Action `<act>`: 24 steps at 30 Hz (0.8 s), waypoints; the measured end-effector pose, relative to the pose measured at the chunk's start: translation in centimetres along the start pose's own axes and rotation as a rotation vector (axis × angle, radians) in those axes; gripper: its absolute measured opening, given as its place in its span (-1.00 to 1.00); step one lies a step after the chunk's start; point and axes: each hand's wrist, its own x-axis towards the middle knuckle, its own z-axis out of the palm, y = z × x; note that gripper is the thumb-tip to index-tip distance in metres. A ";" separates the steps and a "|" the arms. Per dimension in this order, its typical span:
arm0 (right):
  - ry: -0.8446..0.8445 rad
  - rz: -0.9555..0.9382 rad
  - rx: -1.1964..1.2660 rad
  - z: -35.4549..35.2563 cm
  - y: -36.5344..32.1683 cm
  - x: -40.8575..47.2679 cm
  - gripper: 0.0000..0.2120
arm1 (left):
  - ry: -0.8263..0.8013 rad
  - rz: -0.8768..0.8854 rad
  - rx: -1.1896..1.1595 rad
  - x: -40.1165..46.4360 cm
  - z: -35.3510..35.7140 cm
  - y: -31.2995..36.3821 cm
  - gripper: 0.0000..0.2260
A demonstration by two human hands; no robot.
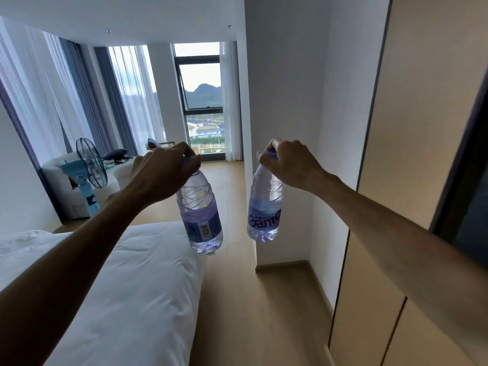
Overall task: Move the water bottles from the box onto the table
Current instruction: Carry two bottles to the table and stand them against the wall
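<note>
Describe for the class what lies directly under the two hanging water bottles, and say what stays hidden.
Under the left bottle lies the white bed's edge; under the right bottle, wood floor. Each hand's grip, left hand and right hand, mostly covers its cap. Neither box nor table shows.

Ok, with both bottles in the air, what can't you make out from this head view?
- Purple caps of both clear plastic water bottles: covered by the gripping left hand and right hand.
- Box and table: outside the frame.
- Items on the far white sofa: too small.
</note>
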 end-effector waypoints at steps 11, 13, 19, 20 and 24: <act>-0.046 -0.095 0.052 12.6 9.8 18.4 -0.68 | -0.017 -0.042 0.056 15.0 13.1 -9.5 -0.67; -0.037 -0.108 0.066 14.5 10.8 21.7 -0.68 | -0.010 -0.065 0.069 17.5 14.7 -11.1 -0.67; -0.053 -0.097 0.089 21.2 14.1 30.7 -0.68 | 0.019 -0.105 0.074 25.0 20.8 -16.4 -0.66; -0.056 -0.097 0.094 22.5 14.6 32.0 -0.69 | 0.020 -0.101 0.077 26.1 21.9 -17.4 -0.66; -0.067 -0.103 0.075 28.2 17.0 37.4 -0.69 | 0.014 -0.088 0.068 30.6 27.1 -22.4 -0.67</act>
